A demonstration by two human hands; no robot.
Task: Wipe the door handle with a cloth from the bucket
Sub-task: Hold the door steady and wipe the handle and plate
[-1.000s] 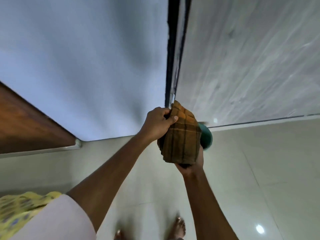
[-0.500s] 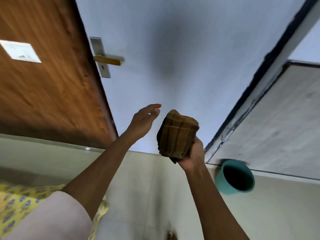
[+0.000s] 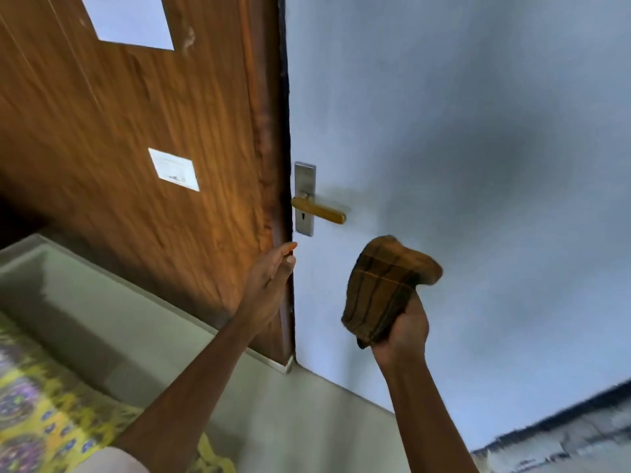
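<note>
Brown checked cloth (image 3: 384, 291) sits bunched in the right hand's (image 3: 401, 331) clenched grasp at centre right, below the brass door handle (image 3: 319, 210) at mid-frame, while the left hand (image 3: 268, 288), fingers extended and empty, hovers beside the door's edge.

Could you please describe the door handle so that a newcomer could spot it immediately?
Find the pale blue-grey door beside the brown wooden panel. At its left edge sits a narrow steel plate; the door handle is the golden-yellow lever pointing right from it, the only yellow fitting there.

right hand (image 3: 403, 332) fingers hidden behind cloth (image 3: 382, 288); floor corner blurred
</note>
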